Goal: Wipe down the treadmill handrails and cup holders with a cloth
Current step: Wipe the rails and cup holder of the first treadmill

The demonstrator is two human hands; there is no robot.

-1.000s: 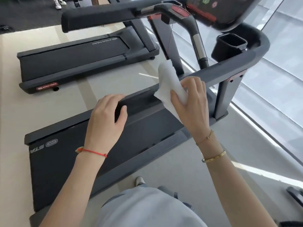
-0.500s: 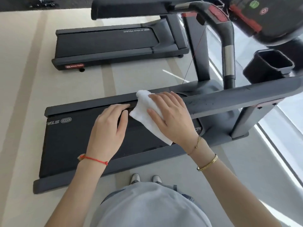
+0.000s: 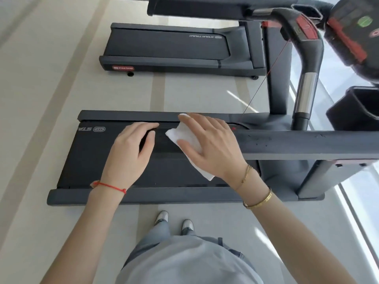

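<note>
The near grey handrail [image 3: 297, 144] runs from the right edge towards the middle of the view. My right hand [image 3: 213, 144] lies on it with fingers spread, pressing a white cloth [image 3: 180, 136] onto the rail. A tail of the cloth hangs below my palm. My left hand [image 3: 129, 152] sits just left of the cloth, fingers and thumb curled round the rail's dark end. A black cup holder [image 3: 356, 107] stands at the right edge, beyond the rail. The far handrail [image 3: 205, 7] crosses the top.
The treadmill belt [image 3: 92, 160] lies below my hands. The console [image 3: 359, 27] and a curved grip bar [image 3: 305, 93] rise at the upper right. A second treadmill [image 3: 174, 48] stands farther off. My shoes [image 3: 162, 217] are on pale floor; a window runs along the right.
My right hand has slid the cloth leftward along the near rail until it is close beside my left hand. My left hand has kept its place on the rail's end.
</note>
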